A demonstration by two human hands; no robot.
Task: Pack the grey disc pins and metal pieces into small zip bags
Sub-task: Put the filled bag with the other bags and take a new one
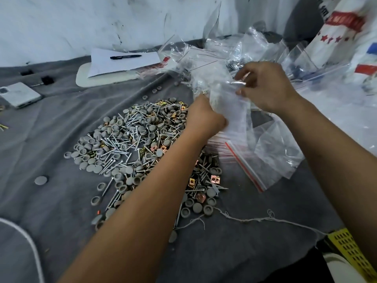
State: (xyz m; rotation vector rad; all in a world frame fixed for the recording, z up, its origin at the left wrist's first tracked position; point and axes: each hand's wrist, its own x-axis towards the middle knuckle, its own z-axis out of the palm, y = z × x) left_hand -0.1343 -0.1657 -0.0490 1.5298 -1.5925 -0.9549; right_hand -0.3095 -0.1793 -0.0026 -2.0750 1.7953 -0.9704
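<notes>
Both hands up over far-right side of pile. Left hand (206,117) curled, gripping lower edge of small clear zip bag (228,103); right hand (267,88) pinching bag's top w/ thumb + fingers. Grey disc pins + metal pieces (130,144) heaped mid-surface on grey cloth (51,201). Spare zip bags (255,160) just right of heap. Pen (125,57) on paper, far left.

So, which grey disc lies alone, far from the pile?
The flat grey disc on the dark cloth, left of the pile; nothing touches it.
</notes>
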